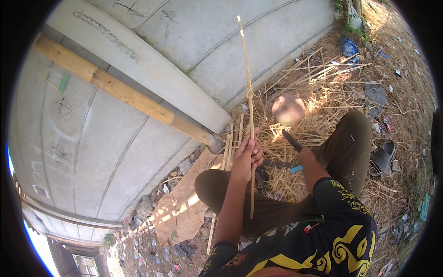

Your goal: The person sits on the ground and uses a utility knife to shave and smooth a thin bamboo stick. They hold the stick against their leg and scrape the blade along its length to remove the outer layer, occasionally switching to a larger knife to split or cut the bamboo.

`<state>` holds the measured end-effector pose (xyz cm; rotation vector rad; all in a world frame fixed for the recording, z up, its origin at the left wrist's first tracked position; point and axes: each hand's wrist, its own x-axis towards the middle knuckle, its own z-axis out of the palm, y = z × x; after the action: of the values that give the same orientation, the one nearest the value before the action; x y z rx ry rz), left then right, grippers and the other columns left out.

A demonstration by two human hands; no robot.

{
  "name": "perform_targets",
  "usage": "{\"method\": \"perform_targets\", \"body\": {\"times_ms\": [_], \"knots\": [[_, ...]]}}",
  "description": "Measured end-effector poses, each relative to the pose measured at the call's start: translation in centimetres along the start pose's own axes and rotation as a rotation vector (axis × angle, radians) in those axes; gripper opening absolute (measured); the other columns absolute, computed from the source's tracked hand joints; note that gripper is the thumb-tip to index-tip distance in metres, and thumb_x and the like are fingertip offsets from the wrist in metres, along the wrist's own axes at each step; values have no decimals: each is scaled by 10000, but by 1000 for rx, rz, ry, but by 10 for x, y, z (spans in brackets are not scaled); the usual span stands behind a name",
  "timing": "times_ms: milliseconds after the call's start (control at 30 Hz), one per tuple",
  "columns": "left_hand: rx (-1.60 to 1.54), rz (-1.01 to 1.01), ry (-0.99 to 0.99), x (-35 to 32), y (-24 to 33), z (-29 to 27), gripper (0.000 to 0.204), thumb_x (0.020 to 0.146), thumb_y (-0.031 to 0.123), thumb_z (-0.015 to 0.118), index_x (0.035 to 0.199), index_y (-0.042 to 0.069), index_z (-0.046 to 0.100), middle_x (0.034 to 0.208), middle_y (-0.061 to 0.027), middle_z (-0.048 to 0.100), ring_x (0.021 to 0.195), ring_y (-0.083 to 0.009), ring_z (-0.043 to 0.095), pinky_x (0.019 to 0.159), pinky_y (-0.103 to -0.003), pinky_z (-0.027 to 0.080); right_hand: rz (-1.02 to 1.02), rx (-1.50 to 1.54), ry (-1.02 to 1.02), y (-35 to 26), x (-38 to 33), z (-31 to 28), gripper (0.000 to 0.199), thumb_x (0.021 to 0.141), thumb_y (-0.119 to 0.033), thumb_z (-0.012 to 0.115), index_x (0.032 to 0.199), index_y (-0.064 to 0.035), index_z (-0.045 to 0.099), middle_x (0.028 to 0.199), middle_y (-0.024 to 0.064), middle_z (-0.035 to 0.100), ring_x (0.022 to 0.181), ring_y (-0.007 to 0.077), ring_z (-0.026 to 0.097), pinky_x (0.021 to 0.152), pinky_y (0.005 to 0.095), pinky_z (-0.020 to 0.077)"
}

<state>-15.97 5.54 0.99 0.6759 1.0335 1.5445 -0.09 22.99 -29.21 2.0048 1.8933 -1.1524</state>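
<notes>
Risk: knife at frame centre angled toward left hand; slip on thin bamboo strip could nick fingers or snap it. Left hand raised mid-frame, fingers clenched round strip, held upright. Right hand centre-right, closed on knife handle, wrist bent inward.

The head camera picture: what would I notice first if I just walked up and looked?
Most likely the long thin bamboo strip standing up in the middle, gripped by the left hand. Just to its right, the right hand holds a dark knife, blade pointing up and left toward the strip. On the left, a thick bamboo pole leans across the grey concrete wall, and dry straw covers the ground at the upper right.
</notes>
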Motion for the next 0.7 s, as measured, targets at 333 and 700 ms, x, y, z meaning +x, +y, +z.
{"method": "perform_targets", "body": {"times_ms": [333,700], "knots": [[-553,-214,-151,13,5,-34,451,1120,241,529,1486,-13,460,817,18,463,577,-31,337,417,-179,277,-311,-451,393,-7,-9,-3,271,919,-248,678,1132,-98,750,1186,151,694,1252,385,579,1032,594,392],[-604,-159,-40,19,2,-46,287,1114,227,543,1275,-11,560,822,7,466,575,-45,335,422,-185,291,-183,-231,31,-24,-27,-16,418,955,-285,647,1305,-58,681,1183,181,724,1183,407,661,1116,688,315]]}}
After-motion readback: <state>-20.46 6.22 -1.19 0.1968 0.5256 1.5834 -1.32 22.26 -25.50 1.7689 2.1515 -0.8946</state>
